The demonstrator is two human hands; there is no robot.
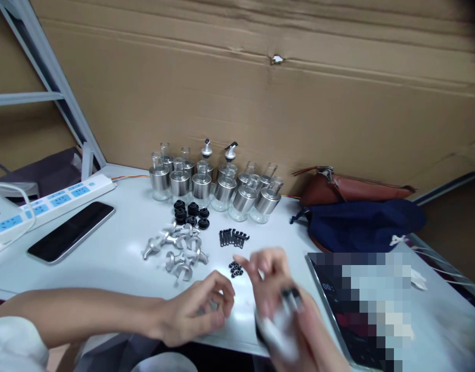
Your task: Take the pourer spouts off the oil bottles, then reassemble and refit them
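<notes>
My left hand [199, 312] is over the table's front edge, its fingers loosely curled and apart, with nothing visible between them. To its right, my right hand [274, 294] is smeared by motion and holds a blurred silver pourer [280, 328] with a black part. Loose silver pourers [183, 249] lie in a pile beyond my left hand. Black stoppers [191, 214] sit behind that pile. A row of small black levers [233, 237] and a cluster of tiny black rings [236, 269] lie nearer the middle. Several steel-banded glass bottles [225, 188] stand behind; two carry pourers.
On the left are a black phone [72, 231] and a white power strip [55, 204]. A brown bag [361, 187], navy cloth [365, 222] and partly pixelated tablet [332, 305] lie right. Cardboard [241, 93] rises behind the table.
</notes>
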